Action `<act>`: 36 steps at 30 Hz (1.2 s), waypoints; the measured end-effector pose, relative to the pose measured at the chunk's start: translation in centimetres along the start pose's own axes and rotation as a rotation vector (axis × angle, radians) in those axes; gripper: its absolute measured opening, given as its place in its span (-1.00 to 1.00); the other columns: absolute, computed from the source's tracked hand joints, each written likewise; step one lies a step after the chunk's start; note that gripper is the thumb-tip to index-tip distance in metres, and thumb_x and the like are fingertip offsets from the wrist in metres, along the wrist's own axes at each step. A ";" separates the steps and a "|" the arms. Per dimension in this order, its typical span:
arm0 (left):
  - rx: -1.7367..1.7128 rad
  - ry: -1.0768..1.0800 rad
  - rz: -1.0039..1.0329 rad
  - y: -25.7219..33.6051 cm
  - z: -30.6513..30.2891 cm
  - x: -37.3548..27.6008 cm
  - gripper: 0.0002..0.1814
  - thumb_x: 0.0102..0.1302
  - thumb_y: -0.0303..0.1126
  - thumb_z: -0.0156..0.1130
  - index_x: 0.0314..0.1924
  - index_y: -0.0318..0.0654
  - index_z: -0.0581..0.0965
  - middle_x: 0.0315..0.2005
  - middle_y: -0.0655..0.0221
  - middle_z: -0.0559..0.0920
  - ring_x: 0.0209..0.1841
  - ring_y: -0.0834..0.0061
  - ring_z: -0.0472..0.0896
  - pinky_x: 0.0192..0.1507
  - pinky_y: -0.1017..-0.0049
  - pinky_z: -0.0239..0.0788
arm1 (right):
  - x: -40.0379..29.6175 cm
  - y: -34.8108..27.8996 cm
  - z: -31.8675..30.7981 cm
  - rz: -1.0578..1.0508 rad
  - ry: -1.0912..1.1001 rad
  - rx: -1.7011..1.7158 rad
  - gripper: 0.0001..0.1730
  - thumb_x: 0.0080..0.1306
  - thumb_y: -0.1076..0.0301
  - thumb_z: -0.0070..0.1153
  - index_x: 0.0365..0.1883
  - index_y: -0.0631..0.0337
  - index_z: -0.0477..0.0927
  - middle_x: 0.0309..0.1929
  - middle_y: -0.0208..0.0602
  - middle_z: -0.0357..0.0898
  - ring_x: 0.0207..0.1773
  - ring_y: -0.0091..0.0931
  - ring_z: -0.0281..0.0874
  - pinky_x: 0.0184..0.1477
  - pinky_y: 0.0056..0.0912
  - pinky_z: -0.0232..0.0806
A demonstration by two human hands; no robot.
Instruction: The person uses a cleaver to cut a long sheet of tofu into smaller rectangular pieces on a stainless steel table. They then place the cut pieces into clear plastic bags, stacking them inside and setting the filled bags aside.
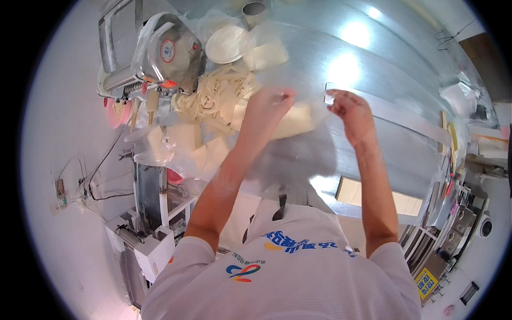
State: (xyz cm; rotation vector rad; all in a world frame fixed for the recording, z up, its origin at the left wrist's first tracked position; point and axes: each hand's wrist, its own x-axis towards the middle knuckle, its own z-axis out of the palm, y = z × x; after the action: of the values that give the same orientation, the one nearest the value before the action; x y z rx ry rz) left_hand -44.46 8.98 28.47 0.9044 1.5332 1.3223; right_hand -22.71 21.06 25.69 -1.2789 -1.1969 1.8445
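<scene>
My left hand is raised over a folded slab of pale dough, its fingers curled and blurred. My right hand is held up to the right, fingertips bunched together. Something thin and clear, perhaps plastic film, seems to show between the hands; whether either hand grips it is unclear. A heap of flat, wide noodles lies left of my left hand. Below the noodles sit dough sheets and a block of dough, partly in clear plastic bags. All this rests on a shiny metal worktable.
A metal dough-rolling machine stands at the upper left, near a round white dish and a metal cup. Cut pale rectangular pieces lie at the near right edge. Tools stand along the right side.
</scene>
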 end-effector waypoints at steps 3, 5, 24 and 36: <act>-0.024 -0.096 0.057 1.8 1.8 4.4 -0.74 0.44 -0.43 0.39 0.07 -0.34 0.70 -0.13 0.43 0.70 -0.03 0.60 0.61 0.13 0.51 0.43 | 2.5 -2.7 -3.5 -0.058 0.000 0.015 -0.69 0.54 0.36 0.14 0.04 0.42 0.75 -0.36 -0.49 0.49 -0.26 -0.58 0.46 0.16 -0.32 0.54; 0.007 -0.122 0.054 2.5 3.2 7.9 -0.70 0.40 -0.40 0.41 0.09 -0.34 0.70 -0.12 0.40 0.70 -0.01 0.57 0.60 0.14 0.49 0.43 | 4.4 -4.2 -5.4 -0.091 0.033 -0.005 -0.69 0.54 0.37 0.13 0.04 0.45 0.74 -0.37 -0.47 0.47 -0.27 -0.57 0.45 0.16 -0.30 0.56; 0.531 0.001 0.510 -8.1 13.3 23.6 -0.66 0.51 -0.28 0.36 0.16 -0.32 0.70 0.10 0.10 0.79 0.16 0.17 0.76 0.25 0.29 0.54 | 12.5 1.3 -18.7 -0.616 0.413 -0.669 -0.60 0.57 0.04 0.14 -0.22 0.17 0.80 -0.30 -0.07 0.79 -0.12 -0.09 0.75 0.00 -0.08 0.53; 0.232 -0.051 -0.533 -23.7 17.4 -15.6 -0.79 0.62 -0.35 0.28 -0.01 -0.41 0.68 -0.37 0.27 0.77 -0.38 0.56 0.69 -0.30 0.49 0.57 | -19.0 15.6 -44.6 0.032 0.667 -0.826 -0.67 0.46 0.15 0.44 -0.15 0.30 0.86 -0.33 -0.06 0.83 -0.29 -0.35 0.80 -0.14 -0.27 0.59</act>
State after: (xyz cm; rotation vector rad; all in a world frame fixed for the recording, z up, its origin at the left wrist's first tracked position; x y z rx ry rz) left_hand -22.25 -3.52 7.02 0.5971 1.7550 0.7467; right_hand 26.12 13.64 13.17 -2.1214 -1.5670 0.7616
